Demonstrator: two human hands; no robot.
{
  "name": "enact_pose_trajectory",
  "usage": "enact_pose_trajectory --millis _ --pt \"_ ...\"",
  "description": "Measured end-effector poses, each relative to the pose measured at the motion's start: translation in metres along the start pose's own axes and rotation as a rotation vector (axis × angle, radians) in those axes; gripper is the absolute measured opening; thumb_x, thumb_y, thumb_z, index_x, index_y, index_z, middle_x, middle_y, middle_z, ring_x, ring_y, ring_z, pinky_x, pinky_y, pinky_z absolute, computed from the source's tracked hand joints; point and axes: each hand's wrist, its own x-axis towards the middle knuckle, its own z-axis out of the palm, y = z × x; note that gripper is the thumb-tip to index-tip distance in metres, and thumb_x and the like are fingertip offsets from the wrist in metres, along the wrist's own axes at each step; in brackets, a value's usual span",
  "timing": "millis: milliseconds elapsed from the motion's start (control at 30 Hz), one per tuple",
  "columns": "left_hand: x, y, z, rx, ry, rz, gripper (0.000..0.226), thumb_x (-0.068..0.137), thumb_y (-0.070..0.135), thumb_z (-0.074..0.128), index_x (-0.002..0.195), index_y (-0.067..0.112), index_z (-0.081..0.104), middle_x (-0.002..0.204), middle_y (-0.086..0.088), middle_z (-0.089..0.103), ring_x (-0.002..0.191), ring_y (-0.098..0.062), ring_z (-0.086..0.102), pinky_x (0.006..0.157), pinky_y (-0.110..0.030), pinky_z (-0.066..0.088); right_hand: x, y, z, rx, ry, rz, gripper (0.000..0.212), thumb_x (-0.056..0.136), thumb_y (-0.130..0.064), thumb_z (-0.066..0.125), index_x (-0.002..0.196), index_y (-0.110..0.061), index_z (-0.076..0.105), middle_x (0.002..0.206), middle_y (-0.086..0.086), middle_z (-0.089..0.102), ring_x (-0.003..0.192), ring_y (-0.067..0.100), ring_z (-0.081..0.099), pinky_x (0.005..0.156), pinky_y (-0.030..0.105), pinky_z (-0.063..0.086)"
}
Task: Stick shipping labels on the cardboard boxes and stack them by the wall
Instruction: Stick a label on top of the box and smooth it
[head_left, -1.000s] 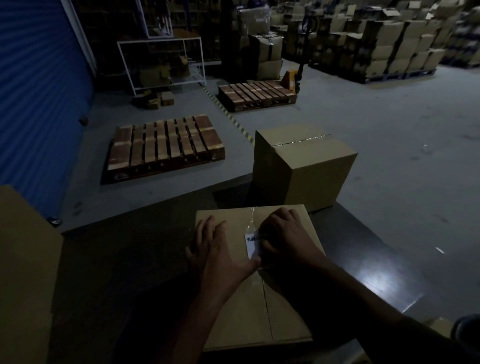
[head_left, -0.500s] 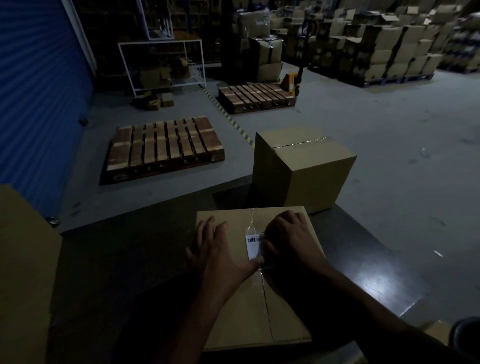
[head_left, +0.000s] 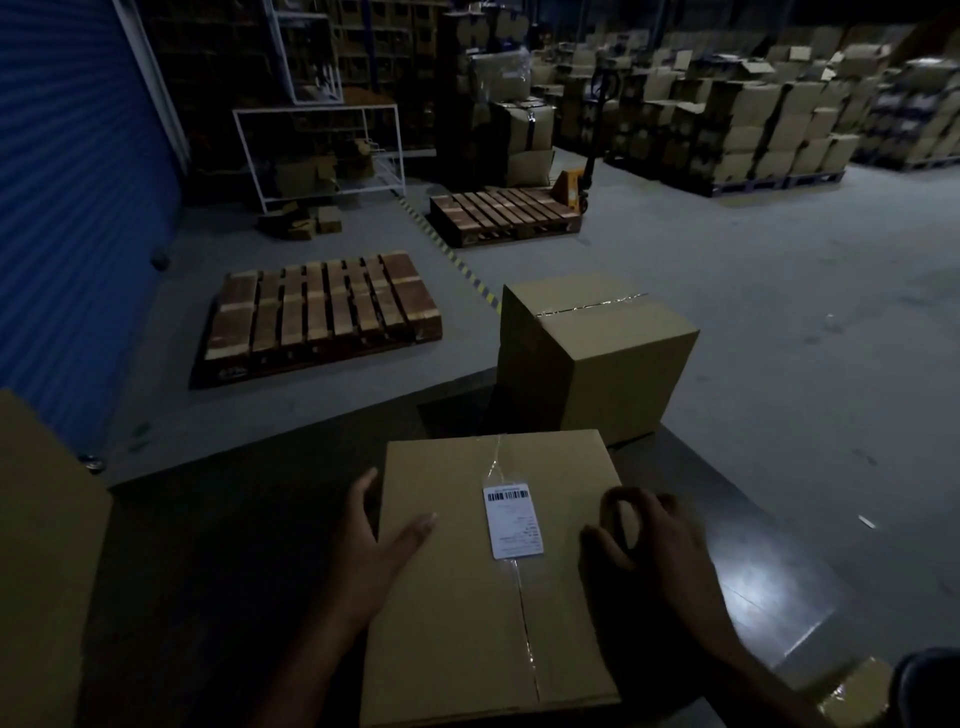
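A taped cardboard box (head_left: 457, 597) lies flat on the dark table (head_left: 218, 545) in front of me. A white shipping label (head_left: 513, 521) with a barcode is stuck on the box top, over the tape seam. My left hand (head_left: 371, 551) lies against the box's left edge, thumb stretched over the top and fingers straight along the side. My right hand (head_left: 649, 545) covers the box's right edge with thumb and fingers curled at it. A second, taller sealed box (head_left: 618, 374) stands just behind on the table's far edge.
Another cardboard box (head_left: 47, 561) fills the near left. On the grey floor lie a wooden pallet (head_left: 317, 312) by the blue shutter wall (head_left: 67, 208) and a further pallet (head_left: 504, 213) with a pallet jack. Stacks of boxes (head_left: 753, 135) stand at the back right.
Both hands have left the label in the middle of the box top and moved apart to the box's left and right edges. The label now shows in full.
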Motion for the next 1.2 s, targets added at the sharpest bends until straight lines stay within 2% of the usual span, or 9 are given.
enact_pose_trajectory --millis 100,267,367,500,600,733,867,1000,1200 --pt "-0.014 -0.003 0.014 -0.204 0.058 -0.048 0.083 0.089 0.032 0.079 0.157 0.039 0.031 0.144 -0.004 0.055 0.111 -0.026 0.066 0.086 -0.051 0.060 0.006 -0.002 0.003 -0.045 -0.041 -0.012 0.049 0.091 -0.054 0.061 0.135 -0.038 0.048 0.135 -0.002 0.050 0.109 0.011 0.052 0.084 0.025 0.047" --pt "-0.057 -0.005 0.047 -0.308 0.335 -0.054 0.087 0.092 0.018 0.077 0.161 0.028 0.025 0.152 -0.012 0.049 0.125 -0.034 0.057 0.101 -0.050 0.049 0.051 -0.021 0.000 -0.026 -0.166 -0.129 0.044 0.096 -0.036 0.061 0.139 -0.033 0.051 0.145 0.000 0.048 0.127 0.017 0.048 0.105 0.036 0.045" --pt "-0.090 -0.009 0.060 -0.365 0.416 -0.078 0.086 0.078 0.016 0.090 0.147 0.025 0.039 0.141 -0.009 0.050 0.119 -0.022 0.051 0.100 -0.037 0.039 0.082 -0.028 0.010 -0.035 -0.200 -0.211 0.037 0.096 -0.047 0.055 0.133 -0.045 0.053 0.149 -0.006 0.044 0.130 0.014 0.047 0.109 0.050 0.042" --pt "-0.095 -0.013 0.050 -0.290 0.468 0.010 0.095 0.048 0.037 0.095 0.126 0.035 0.043 0.135 -0.003 0.046 0.127 -0.020 0.046 0.104 -0.031 0.034 0.101 -0.023 0.020 -0.080 -0.200 -0.293 0.038 0.095 -0.055 0.054 0.133 -0.046 0.054 0.153 -0.014 0.039 0.136 0.011 0.039 0.111 0.050 0.037" --pt "-0.076 0.005 0.031 -0.067 0.460 0.126 0.094 0.065 0.010 0.096 0.142 0.027 0.046 0.151 0.002 0.036 0.136 -0.013 0.037 0.107 -0.039 0.034 0.085 -0.028 0.024 -0.122 -0.151 -0.391 0.035 0.093 -0.050 0.060 0.128 -0.043 0.060 0.146 -0.013 0.045 0.134 0.014 0.036 0.103 0.040 0.031" --pt "-0.030 0.030 0.023 0.242 0.395 0.374 0.087 0.074 0.032 0.090 0.147 0.033 0.044 0.163 0.004 0.026 0.152 -0.018 0.026 0.115 -0.045 0.034 0.053 -0.042 0.031 -0.130 -0.116 -0.359 0.032 0.092 -0.055 0.055 0.121 -0.044 0.062 0.128 -0.016 0.048 0.120 0.008 0.038 0.096 0.032 0.029" --pt "0.006 0.047 0.041 0.452 0.109 0.296 0.095 0.079 0.063 0.074 0.156 0.034 0.027 0.163 0.003 0.029 0.149 -0.019 0.032 0.118 -0.050 0.038 0.042 -0.046 0.042 -0.118 -0.091 -0.294 0.035 0.089 -0.062 0.053 0.117 -0.043 0.057 0.118 -0.021 0.044 0.111 0.005 0.036 0.091 0.028 0.028" --pt "0.010 0.039 0.052 0.677 0.098 0.313 0.089 0.089 0.077 0.051 0.159 0.030 0.024 0.164 0.001 0.034 0.150 -0.018 0.034 0.124 -0.046 0.023 0.049 -0.045 0.042 -0.063 -0.128 -0.259 0.030 0.091 -0.058 0.055 0.114 -0.040 0.060 0.114 -0.018 0.045 0.107 0.006 0.037 0.088 0.029 0.027" --pt "0.012 0.035 0.049 0.683 0.119 0.356 0.084 0.089 0.079 0.048 0.155 0.030 0.030 0.159 0.003 0.042 0.145 -0.017 0.039 0.122 -0.045 0.029 0.052 -0.056 0.049 -0.055 -0.111 -0.251 0.029 0.091 -0.053 0.057 0.115 -0.038 0.060 0.114 -0.013 0.049 0.097 0.003 0.029 0.086 0.032 0.025"
